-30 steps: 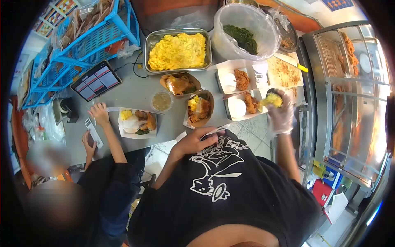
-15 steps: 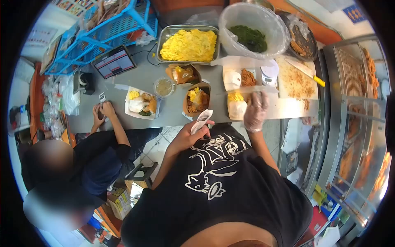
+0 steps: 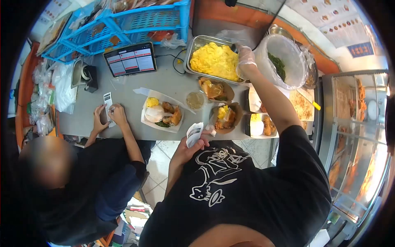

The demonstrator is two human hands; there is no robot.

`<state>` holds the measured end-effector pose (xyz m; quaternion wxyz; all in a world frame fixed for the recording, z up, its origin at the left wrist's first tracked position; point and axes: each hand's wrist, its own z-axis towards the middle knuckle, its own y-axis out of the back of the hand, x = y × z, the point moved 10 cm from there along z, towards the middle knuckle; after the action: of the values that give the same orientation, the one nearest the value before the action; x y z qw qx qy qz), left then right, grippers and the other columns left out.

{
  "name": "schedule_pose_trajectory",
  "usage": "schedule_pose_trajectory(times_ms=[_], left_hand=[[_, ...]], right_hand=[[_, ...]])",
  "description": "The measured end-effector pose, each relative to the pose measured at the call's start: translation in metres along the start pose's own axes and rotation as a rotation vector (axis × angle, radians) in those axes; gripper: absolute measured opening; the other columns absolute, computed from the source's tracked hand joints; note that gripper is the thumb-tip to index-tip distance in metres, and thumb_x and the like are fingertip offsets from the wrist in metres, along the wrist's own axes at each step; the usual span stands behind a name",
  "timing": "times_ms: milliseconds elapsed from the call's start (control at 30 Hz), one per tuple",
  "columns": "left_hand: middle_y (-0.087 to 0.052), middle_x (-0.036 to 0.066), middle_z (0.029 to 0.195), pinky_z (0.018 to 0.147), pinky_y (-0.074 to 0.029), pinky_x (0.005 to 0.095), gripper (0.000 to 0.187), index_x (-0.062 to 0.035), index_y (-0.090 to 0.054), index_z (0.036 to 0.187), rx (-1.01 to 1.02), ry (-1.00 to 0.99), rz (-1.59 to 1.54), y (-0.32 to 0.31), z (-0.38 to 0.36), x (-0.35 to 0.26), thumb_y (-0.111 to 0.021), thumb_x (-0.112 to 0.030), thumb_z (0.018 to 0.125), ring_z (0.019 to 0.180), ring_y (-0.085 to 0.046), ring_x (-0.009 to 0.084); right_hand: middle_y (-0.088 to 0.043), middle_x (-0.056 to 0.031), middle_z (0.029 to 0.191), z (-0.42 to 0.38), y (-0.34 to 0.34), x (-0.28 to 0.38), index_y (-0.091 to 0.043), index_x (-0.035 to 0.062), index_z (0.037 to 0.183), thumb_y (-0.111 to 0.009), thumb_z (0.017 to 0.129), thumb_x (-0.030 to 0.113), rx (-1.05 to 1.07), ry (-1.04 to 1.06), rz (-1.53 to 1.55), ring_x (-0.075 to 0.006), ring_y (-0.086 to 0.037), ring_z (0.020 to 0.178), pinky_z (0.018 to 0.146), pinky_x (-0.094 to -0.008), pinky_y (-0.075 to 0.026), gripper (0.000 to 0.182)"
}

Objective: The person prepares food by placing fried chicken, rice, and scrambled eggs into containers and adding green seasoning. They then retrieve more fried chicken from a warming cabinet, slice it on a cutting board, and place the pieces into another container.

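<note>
At about nine o'clock a co-worker's hands (image 3: 109,115) rest together on a receipt slip (image 3: 108,101) lying on the bench (image 3: 173,84). An open food box (image 3: 161,113) sits just right of them. Near the centre, the left hand (image 3: 190,149) is closed around a folded paper slip (image 3: 193,133) at the bench edge. Toward one o'clock, the gloved right hand (image 3: 245,57) is curled over the right rim of the metal tray of scrambled egg (image 3: 214,61); whether it grips anything I cannot tell.
</note>
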<state>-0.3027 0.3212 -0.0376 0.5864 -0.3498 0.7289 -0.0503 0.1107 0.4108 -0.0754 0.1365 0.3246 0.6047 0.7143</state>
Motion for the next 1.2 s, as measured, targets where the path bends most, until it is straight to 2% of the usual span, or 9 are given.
schedule_pose_trajectory(times_ms=[167, 267, 367, 533, 633, 767, 1000, 1067, 1200], left_hand=[[-0.061, 0.006, 0.09, 0.077, -0.044, 0.0264, 0.045, -0.0001, -0.056, 0.127, -0.076, -0.055, -0.16, 0.039, -0.026, -0.012, -0.062, -0.028, 0.092, 0.083, -0.054, 0.0127], [-0.06, 0.006, 0.09, 0.077, -0.044, 0.0269, 0.045, -0.0005, -0.055, 0.128, -0.083, -0.087, -0.226, 0.054, -0.031, -0.017, -0.061, -0.028, 0.092, 0.082, -0.054, 0.0127], [-0.06, 0.006, 0.09, 0.077, -0.044, 0.0272, 0.045, -0.0011, -0.055, 0.129, -0.09, -0.099, -0.209, 0.065, -0.03, -0.02, -0.061, -0.028, 0.093, 0.082, -0.053, 0.0129], [-0.061, 0.005, 0.09, 0.076, -0.043, 0.0251, 0.044, -0.0016, -0.055, 0.128, -0.08, -0.111, -0.214, 0.076, -0.029, -0.022, -0.06, -0.028, 0.093, 0.081, -0.053, 0.0117], [-0.061, 0.005, 0.088, 0.076, -0.043, 0.0247, 0.044, -0.0012, -0.055, 0.128, -0.089, -0.1, -0.223, 0.074, -0.028, -0.026, -0.062, -0.025, 0.092, 0.081, -0.053, 0.0113], [-0.062, 0.007, 0.088, 0.077, -0.043, 0.0274, 0.048, -0.0015, -0.055, 0.127, -0.121, -0.047, -0.229, 0.065, -0.024, -0.025, -0.064, -0.029, 0.088, 0.08, -0.054, 0.0141], [-0.061, 0.01, 0.085, 0.077, -0.043, 0.0304, 0.056, -0.0005, -0.056, 0.123, -0.043, -0.063, -0.171, 0.047, -0.004, -0.01, -0.065, -0.039, 0.085, 0.078, -0.055, 0.0169], [-0.061, 0.01, 0.085, 0.077, -0.043, 0.0308, 0.056, -0.0001, -0.055, 0.123, -0.024, -0.065, -0.154, 0.035, 0.002, -0.004, -0.065, -0.04, 0.085, 0.078, -0.055, 0.0172], [-0.061, 0.011, 0.085, 0.077, -0.043, 0.0319, 0.057, 0.0014, -0.055, 0.123, -0.056, -0.078, -0.147, 0.003, 0.009, -0.007, -0.065, -0.039, 0.085, 0.077, -0.056, 0.0181]], right_hand=[[-0.066, -0.0081, 0.109, -0.002, -0.046, -0.026, -0.058, 0.0117, 0.124, -0.056, 0.087, 0.008, 0.26, -0.024, -0.519, -0.0209, -0.063, 0.102, 0.085, -0.0266, -0.049, 0.037], [-0.062, -0.0065, 0.114, -0.013, -0.101, -0.039, -0.056, 0.0116, 0.126, -0.052, 0.092, 0.018, 0.245, 0.402, -1.243, -0.0156, -0.055, 0.11, 0.091, -0.0253, -0.044, 0.035], [-0.061, -0.0066, 0.111, 0.002, -0.14, -0.119, -0.051, 0.0107, 0.13, -0.053, 0.093, 0.025, 0.083, 0.415, -1.086, -0.0207, -0.056, 0.102, 0.087, -0.0285, -0.045, 0.039], [-0.062, -0.0195, 0.116, -0.016, -0.068, -0.041, -0.042, 0.005, 0.138, -0.058, 0.091, 0.03, 0.087, 0.165, -0.436, -0.0272, -0.064, 0.096, 0.083, -0.038, -0.05, 0.056], [-0.067, -0.0113, 0.094, 0.009, -0.104, -0.121, -0.06, 0.006, 0.12, -0.065, 0.088, 0.038, 0.148, -0.175, 0.258, -0.0226, -0.065, 0.081, 0.07, -0.0335, -0.053, 0.046], [-0.067, -0.0095, 0.099, -0.01, -0.032, -0.035, -0.059, 0.0061, 0.121, -0.072, 0.083, 0.033, 0.155, -0.002, -0.385, -0.0148, -0.065, 0.085, 0.071, -0.0297, -0.053, 0.048], [-0.066, -0.0057, 0.102, 0.02, -0.038, -0.085, -0.051, 0.0111, 0.134, -0.075, 0.084, 0.027, 0.133, -0.238, 0.367, -0.0156, -0.062, 0.082, 0.067, -0.0281, -0.051, 0.057], [-0.063, -0.0153, 0.117, -0.023, -0.01, -0.025, -0.044, 0.0152, 0.14, -0.067, 0.091, 0.02, 0.288, -0.641, 1.151, -0.0246, -0.063, 0.097, 0.082, -0.0385, -0.053, 0.054], [-0.06, -0.0015, 0.094, -0.051, 0.036, 0.013, -0.038, 0.0159, 0.143, -0.06, 0.096, 0.026, 0.444, -0.551, 1.115, -0.008, -0.05, 0.064, 0.055, -0.0258, -0.045, 0.053]])
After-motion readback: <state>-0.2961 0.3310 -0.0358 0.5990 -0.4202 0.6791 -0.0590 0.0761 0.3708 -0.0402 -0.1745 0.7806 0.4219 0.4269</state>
